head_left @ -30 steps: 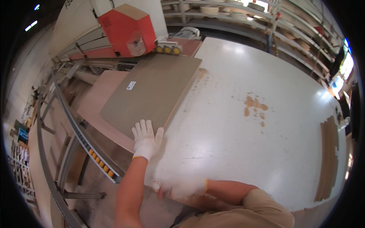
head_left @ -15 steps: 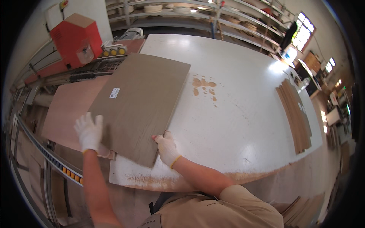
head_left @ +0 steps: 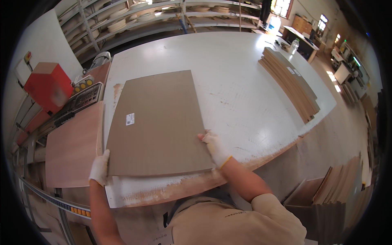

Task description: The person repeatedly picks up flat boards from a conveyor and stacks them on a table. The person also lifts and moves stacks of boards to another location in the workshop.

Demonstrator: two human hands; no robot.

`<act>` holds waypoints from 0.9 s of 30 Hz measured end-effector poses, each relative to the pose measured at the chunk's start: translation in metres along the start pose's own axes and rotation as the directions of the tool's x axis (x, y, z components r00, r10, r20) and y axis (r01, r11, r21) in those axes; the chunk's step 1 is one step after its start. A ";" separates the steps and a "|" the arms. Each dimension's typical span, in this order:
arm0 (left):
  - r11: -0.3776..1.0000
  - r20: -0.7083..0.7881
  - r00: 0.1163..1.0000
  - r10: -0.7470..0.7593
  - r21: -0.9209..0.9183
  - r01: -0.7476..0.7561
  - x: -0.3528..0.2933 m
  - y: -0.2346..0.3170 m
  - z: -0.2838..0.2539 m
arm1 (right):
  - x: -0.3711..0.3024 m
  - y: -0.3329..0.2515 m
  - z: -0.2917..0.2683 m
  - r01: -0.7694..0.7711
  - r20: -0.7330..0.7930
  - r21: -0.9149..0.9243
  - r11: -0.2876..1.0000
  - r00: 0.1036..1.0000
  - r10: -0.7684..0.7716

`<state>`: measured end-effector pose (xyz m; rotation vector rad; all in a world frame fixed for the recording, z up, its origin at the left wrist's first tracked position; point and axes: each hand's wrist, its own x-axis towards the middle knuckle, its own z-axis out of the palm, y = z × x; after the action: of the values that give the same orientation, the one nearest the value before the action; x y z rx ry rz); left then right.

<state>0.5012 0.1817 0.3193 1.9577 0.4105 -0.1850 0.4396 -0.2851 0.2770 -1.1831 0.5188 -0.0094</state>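
"How many am I handling?"

"One brown board (head_left: 161, 128), one label (head_left: 130, 119), over one white surface (head_left: 241, 94). My right hand (head_left: 215, 148) pinches its right edge; my left hand (head_left: 99, 169) touches the left, its closure I can't tell."

Fairly bright; daylight via multi-pane, brown-framed window (head_left: 281, 7) top R — panes blown white. Strong glare on glossy white tabletop (head_left: 241, 102) nr far R corner; matte grey-brown rectangular board (head_left: 159, 122) evenly lit, w/ little sheen. Sunlit patches (head_left: 330, 76) on pale brown floor (head_left: 345, 118). Bg grey metal shelving (head_left: 220, 23) slightly soft. Fisheye bows straight edges — black vignette round rim.
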 end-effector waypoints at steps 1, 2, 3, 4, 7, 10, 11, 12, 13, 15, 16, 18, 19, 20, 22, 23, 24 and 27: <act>0.987 0.027 0.999 0.022 0.157 -0.026 -0.013 0.007 0.018 | 0.006 -0.003 -0.030 0.017 -0.103 -0.120 0.993 0.994 -0.030; 0.986 0.057 0.998 0.027 0.163 -0.036 -0.028 0.013 0.045 | 0.007 -0.007 -0.065 0.053 -0.047 -0.090 0.994 0.997 -0.058; 0.981 0.111 0.991 0.071 0.171 -0.089 -0.044 0.021 0.071 | 0.009 -0.014 -0.100 0.065 -0.016 -0.094 0.993 0.998 -0.067; 0.989 0.138 0.990 0.033 0.140 -0.053 -0.060 0.029 0.095 | 0.009 -0.023 -0.130 0.063 -0.021 -0.104 0.993 0.998 -0.066; 0.994 0.235 0.972 -0.006 0.111 -0.021 -0.091 0.053 0.161 | -0.005 -0.071 -0.198 0.051 -0.043 -0.366 0.929 0.997 -0.071; 0.994 0.340 0.939 0.049 0.079 -0.080 -0.105 0.062 0.213 | -0.029 -0.133 -0.229 0.024 -0.091 -0.588 0.808 0.991 -0.095; 0.974 0.296 0.954 0.047 0.199 -0.110 -0.109 0.065 0.218 | -0.024 -0.152 -0.233 -0.051 -0.113 -0.555 0.830 0.994 -0.015; 0.949 0.366 0.916 0.162 0.198 -0.246 -0.110 0.068 0.229 | -0.021 -0.165 -0.236 -0.009 0.036 -0.600 0.800 0.999 0.038; 0.886 0.360 0.922 0.143 0.369 -0.282 -0.114 0.074 0.234 | -0.014 -0.169 -0.238 -0.084 -0.052 -0.776 0.625 0.996 0.070; 0.899 0.245 0.929 0.279 0.274 -0.342 -0.124 0.083 0.257 | -0.003 -0.165 -0.252 0.135 0.130 -0.989 0.062 0.988 -0.082; 0.889 0.224 0.935 0.274 0.312 -0.335 -0.129 0.093 0.270 | 0.002 -0.158 -0.261 0.158 0.201 -0.969 -0.192 0.952 -0.231; 0.632 0.482 0.802 0.353 0.509 -0.584 -0.140 0.103 0.327 | -0.025 -0.126 -0.298 -0.197 -0.174 -0.980 -0.017 0.897 -0.406; 0.456 0.550 0.753 0.362 0.599 -0.658 -0.148 0.099 0.347 | -0.028 -0.120 -0.302 -0.271 -0.249 -0.962 0.013 0.862 -0.442; 0.272 0.585 0.723 0.367 0.676 -0.685 -0.155 0.097 0.360 | -0.030 -0.122 -0.307 -0.212 -0.210 -0.976 0.055 0.835 -0.508; 0.329 0.503 0.723 0.474 0.661 -0.675 -0.153 0.100 0.389 | -0.033 -0.128 -0.310 -0.136 -0.169 -0.986 0.100 0.811 -0.560; 0.355 0.461 0.744 0.484 0.673 -0.649 -0.154 0.087 0.388 | -0.034 -0.123 -0.307 -0.185 -0.207 -0.978 0.093 0.850 -0.484; 0.362 0.471 0.738 0.483 0.659 -0.659 -0.150 0.089 0.396 | -0.028 -0.137 -0.307 -0.185 -0.203 -0.979 0.086 0.845 -0.495; 0.219 0.462 0.608 0.646 0.650 -0.727 -0.146 0.077 0.392 | -0.016 -0.144 -0.306 -0.182 -0.199 -0.980 0.083 0.854 -0.481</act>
<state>0.4164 -0.2324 0.2697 2.8185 -0.8503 0.1828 0.3430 -0.6063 0.3257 -2.7420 0.9003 -0.1867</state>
